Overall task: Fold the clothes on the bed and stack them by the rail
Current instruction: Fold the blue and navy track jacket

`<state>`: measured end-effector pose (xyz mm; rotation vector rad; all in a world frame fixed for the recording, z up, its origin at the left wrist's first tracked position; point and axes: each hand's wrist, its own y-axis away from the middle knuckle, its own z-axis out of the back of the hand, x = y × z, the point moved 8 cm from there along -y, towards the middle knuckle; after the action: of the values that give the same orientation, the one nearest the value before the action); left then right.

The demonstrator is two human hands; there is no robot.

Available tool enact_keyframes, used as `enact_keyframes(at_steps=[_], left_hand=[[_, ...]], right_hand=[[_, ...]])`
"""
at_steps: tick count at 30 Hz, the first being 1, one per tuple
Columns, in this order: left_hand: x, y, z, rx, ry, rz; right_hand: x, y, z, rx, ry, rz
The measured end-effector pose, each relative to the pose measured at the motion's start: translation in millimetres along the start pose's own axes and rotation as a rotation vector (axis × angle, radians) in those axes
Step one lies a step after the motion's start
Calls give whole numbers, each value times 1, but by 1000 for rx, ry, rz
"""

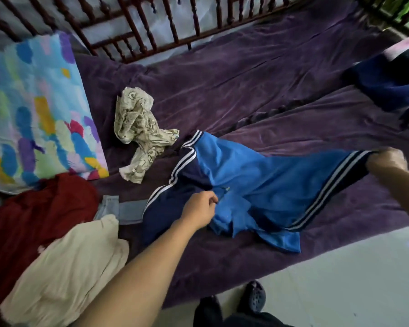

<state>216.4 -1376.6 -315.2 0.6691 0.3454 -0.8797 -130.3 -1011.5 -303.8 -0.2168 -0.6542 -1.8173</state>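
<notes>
Pillow [38, 109]: a brightly daubed pillow lies at the far left of the bed, one end toward the rail.
Red garment [33, 213]: it is heaped at the near left, and its top edge lies over the pillow's near edge.
Cream garment [64, 267]: loosely piled, it lies partly on top of the red garment, at the near left edge of the bed.
Denim piece [125, 211]: a pale blue strip pokes out from under the cream garment and reaches to the jacket's dark side.
Patterned cloth [139, 133]: a beige printed piece lies crumpled and unfolded just right of the pillow.
Rail [151, 31]: dark turned wooden spindles run along the far side of the bed.
Left hand [200, 208]: the fingers are curled, and the tips pinch the jacket's fabric near its middle.
Blue jacket [257, 185]: it is bright blue with navy panels and white stripes. It lies unfolded mid-bed, well short of the rail, with one sleeve stretched out to the right.
Bed cover [246, 79]: a rumpled purple plush cover lies under all the clothes.
Shoe [255, 296]: a dark clog stands on the pale floor [340, 279] beside the bed.
Right hand [387, 159]: it is closed in a fist around the striped sleeve end and holds it raised off the cover.
Navy garment [385, 86]: a dark, blurred heap lies at the far right edge.
</notes>
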Motion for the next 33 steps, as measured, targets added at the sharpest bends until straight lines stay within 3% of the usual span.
enact_keyframes(at_steps=[5, 9, 14, 16, 18, 22, 28, 33], left_hand=[[78, -3, 15, -21, -66, 218], [135, -9, 28, -93, -20, 361], [202, -16, 41, -220, 33, 524], [225, -16, 49, -247, 27, 572], [249, -13, 61, -277, 2, 609], [281, -9, 78, -307, -36, 665], [239, -60, 55, -213, 29, 640], [167, -132, 21, -182, 86, 566]], right_hand=[[64, 55, -93, 211, 372, 302], [129, 133, -196, 427, 505, 629], [182, 280, -333, 602, 714, 1336], [169, 328, -382, 712, 860, 1476], [151, 344, -414, 744, 1005, 1511], [155, 297, -409, 691, 960, 1535], [179, 103, -296, 373, 1126, 1300], [137, -37, -197, 181, 1196, 1038]])
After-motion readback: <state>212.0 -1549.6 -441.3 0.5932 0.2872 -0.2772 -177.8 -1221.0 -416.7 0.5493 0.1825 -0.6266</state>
